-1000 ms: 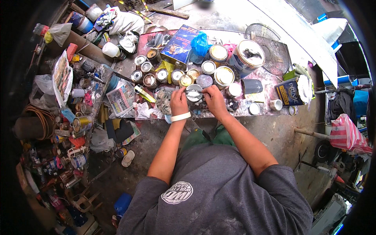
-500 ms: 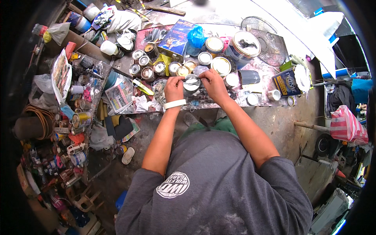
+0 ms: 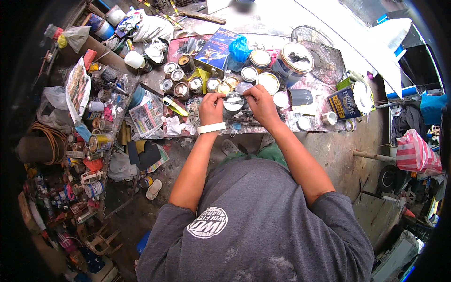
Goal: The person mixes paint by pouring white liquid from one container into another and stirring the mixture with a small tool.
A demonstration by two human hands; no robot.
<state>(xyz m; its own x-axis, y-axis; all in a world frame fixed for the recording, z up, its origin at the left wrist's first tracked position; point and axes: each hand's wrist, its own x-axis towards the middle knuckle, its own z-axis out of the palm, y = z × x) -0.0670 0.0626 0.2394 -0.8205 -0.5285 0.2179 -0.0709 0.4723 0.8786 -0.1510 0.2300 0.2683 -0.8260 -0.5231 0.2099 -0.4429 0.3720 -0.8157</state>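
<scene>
Between my two hands, near the front edge of the cluttered table, is a small round can (image 3: 233, 102) with a pale top crossed by a dark band. My left hand (image 3: 211, 110) is closed, thumb and fingertips pinched at the left side of its rim. At the right side, my right hand (image 3: 262, 106) pinches the rim in the same way. Whether a thin film lies between the fingers is too small to tell. A clear crumpled plastic piece (image 3: 243, 87) sits just beyond the can. Several small paint cans (image 3: 195, 84) stand beyond my left hand, and a larger open can (image 3: 267, 82) beyond my right.
A big paint pail (image 3: 295, 58), a blue box (image 3: 217, 49) and a blue plastic bag (image 3: 239, 48) stand farther back. A fan grille (image 3: 324, 63) lies to the right, near a dark rectangular tin (image 3: 343, 101). Newspaper (image 3: 146, 115) and crowded shelves are at left.
The view has shifted a little, so the table's things appear slightly to the right. Both hands stay at the small can, with their fingers only slightly moved.
</scene>
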